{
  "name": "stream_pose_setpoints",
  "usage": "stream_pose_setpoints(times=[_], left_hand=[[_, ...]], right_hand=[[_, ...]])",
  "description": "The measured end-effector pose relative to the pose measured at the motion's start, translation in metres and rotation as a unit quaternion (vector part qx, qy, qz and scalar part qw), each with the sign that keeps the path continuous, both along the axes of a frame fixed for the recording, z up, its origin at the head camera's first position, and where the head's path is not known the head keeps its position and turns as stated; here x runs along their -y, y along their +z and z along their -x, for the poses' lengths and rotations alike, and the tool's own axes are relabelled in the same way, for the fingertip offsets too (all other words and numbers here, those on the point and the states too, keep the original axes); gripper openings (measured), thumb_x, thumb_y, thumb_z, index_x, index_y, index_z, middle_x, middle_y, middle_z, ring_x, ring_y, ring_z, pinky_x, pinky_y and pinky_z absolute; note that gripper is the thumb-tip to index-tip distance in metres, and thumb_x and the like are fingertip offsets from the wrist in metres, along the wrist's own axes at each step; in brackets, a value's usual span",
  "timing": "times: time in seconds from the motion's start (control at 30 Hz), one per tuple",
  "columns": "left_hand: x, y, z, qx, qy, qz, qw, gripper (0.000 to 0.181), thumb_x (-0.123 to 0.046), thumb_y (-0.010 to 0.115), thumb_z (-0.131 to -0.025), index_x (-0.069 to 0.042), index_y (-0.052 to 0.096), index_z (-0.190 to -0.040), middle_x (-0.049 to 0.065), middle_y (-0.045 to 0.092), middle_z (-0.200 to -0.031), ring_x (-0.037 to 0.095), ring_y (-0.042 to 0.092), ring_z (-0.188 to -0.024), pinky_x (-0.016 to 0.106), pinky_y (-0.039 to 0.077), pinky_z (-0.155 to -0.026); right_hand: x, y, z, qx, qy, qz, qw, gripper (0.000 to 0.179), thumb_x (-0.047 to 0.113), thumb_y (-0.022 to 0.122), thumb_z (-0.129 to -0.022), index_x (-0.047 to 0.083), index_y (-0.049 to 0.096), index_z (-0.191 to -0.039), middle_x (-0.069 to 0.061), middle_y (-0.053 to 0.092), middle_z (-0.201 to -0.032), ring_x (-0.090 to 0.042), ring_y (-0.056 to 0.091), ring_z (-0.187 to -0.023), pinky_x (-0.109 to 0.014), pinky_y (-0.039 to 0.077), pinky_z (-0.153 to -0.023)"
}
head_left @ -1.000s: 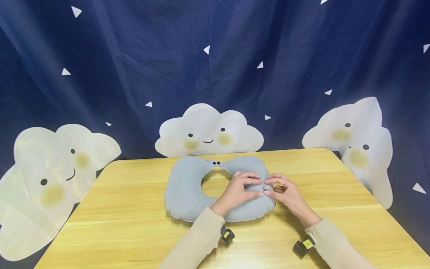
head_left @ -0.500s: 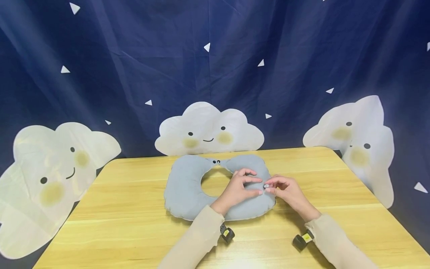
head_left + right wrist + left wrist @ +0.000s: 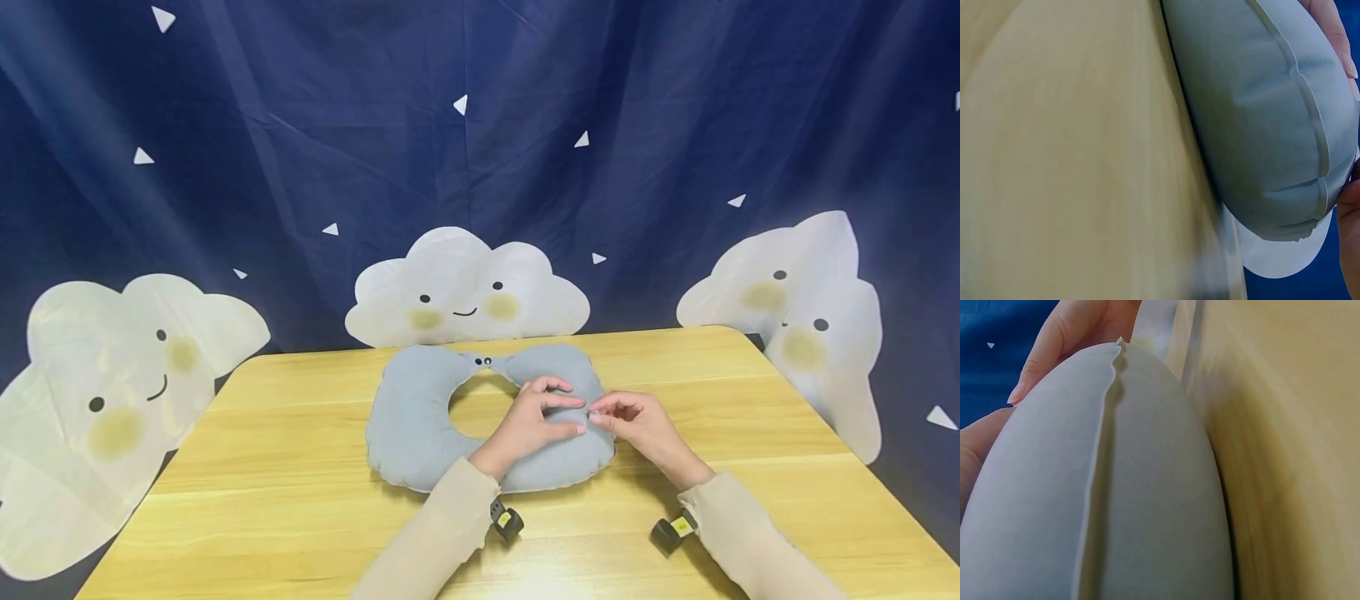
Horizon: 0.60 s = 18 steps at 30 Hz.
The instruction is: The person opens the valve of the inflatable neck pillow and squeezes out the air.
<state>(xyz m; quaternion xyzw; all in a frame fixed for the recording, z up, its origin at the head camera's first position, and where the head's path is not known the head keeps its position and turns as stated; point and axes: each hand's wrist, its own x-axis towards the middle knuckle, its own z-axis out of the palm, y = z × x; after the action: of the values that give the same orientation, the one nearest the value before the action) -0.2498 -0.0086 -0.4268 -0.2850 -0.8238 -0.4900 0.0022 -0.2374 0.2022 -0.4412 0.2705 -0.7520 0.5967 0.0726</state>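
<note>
An inflated grey U-shaped neck pillow (image 3: 416, 417) lies on the wooden table, its two ends joined at the back by a tab with dark snaps. On its right side sits a small valve (image 3: 592, 414), mostly covered by fingertips. My right hand (image 3: 645, 425) pinches this valve between thumb and fingers. Just left of it, my left hand (image 3: 528, 425) rests on the pillow with fingers extended and thumb apart. The left wrist view shows the pillow's seamed side (image 3: 1147, 462) up close, as does the right wrist view; the valve is hidden in both.
A light wooden table (image 3: 262, 467) spreads around the pillow on all sides. Behind it hangs a dark blue curtain (image 3: 375, 150) printed with white clouds and triangles. Black wrist cameras hang below both sleeves.
My right fingers, spread around the valve a second ago, have come together and now pinch it. My left fingers have shifted slightly on the pillow, which stays in place.
</note>
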Motion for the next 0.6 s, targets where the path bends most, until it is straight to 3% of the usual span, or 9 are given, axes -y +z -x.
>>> stream_pose_setpoints(times=[0.17, 0.33, 0.43, 0.6], left_hand=[[-0.0006, -0.0003, 0.0004, 0.004, 0.003, 0.002, 1.0, 0.035, -0.027, 0.079, -0.077, -0.016, 0.072, -0.11, -0.007, 0.053, -0.124, 0.014, 0.04, -0.119, 0.032, 0.036, -0.099], [-0.0007, -0.0021, 0.0003, 0.004, 0.003, 0.018, 0.9998, 0.039, -0.03, 0.08, -0.075, -0.021, 0.071, -0.112, -0.011, 0.05, -0.125, 0.012, 0.037, -0.119, 0.032, 0.035, -0.101], [-0.0002, -0.0027, -0.0007, -0.018, 0.002, 0.025, 0.9995, 0.039, -0.031, 0.08, -0.075, -0.021, 0.071, -0.112, -0.011, 0.05, -0.126, 0.012, 0.037, -0.119, 0.03, 0.036, -0.1], [0.0011, -0.0038, -0.0011, -0.085, -0.018, 0.034, 0.9957, 0.041, -0.03, 0.078, -0.078, -0.015, 0.069, -0.116, -0.008, 0.053, -0.13, 0.013, 0.039, -0.12, 0.03, 0.036, -0.102]], right_hand=[[0.001, -0.0001, -0.0007, -0.001, -0.017, -0.006, 0.9998, 0.007, 0.0, 0.068, -0.084, 0.0, 0.07, -0.091, 0.006, 0.068, -0.086, -0.004, 0.054, -0.066, -0.021, 0.044, -0.052], [0.0027, -0.0002, -0.0013, -0.01, -0.011, -0.004, 0.9999, 0.008, -0.004, 0.065, -0.085, -0.002, 0.068, -0.092, 0.003, 0.068, -0.088, -0.003, 0.056, -0.069, -0.021, 0.045, -0.053], [0.0028, -0.0008, -0.0009, -0.013, -0.007, -0.005, 0.9999, 0.008, -0.006, 0.064, -0.085, -0.003, 0.068, -0.092, 0.002, 0.068, -0.088, -0.003, 0.056, -0.069, -0.021, 0.045, -0.053], [0.005, 0.0049, -0.0053, -0.003, -0.014, -0.004, 0.9999, 0.008, -0.007, 0.063, -0.085, -0.004, 0.067, -0.091, 0.004, 0.068, -0.086, -0.003, 0.055, -0.068, -0.021, 0.045, -0.054]])
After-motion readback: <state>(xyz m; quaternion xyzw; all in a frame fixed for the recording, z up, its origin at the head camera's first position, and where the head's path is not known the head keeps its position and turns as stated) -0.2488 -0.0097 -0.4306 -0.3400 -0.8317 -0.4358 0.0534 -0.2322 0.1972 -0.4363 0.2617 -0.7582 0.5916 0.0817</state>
